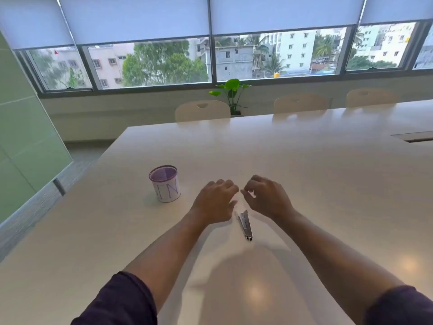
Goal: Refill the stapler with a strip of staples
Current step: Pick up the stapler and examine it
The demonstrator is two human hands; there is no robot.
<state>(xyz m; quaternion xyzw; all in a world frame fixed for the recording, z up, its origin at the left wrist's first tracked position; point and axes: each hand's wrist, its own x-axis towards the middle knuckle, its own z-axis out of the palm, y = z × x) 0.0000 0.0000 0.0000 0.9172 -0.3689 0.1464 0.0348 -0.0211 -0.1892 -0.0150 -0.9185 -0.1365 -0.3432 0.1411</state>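
Observation:
A small silver stapler (pixel 245 225) lies on the white table (pixel 304 184), between my two forearms and just behind my hands. My left hand (pixel 214 200) hovers palm down over the table, fingers curled. My right hand (pixel 267 197) is beside it, fingertips pinched close to the left hand's fingertips. Whether a staple strip sits between the fingertips is too small and blurred to tell. Neither hand touches the stapler.
A purple mesh cup (pixel 164 183) with a white paper label stands to the left of my left hand. Chairs (pixel 202 110) line the table's far edge, with a green plant (pixel 232 95) behind. A recessed slot (pixel 414 137) sits at the table's right.

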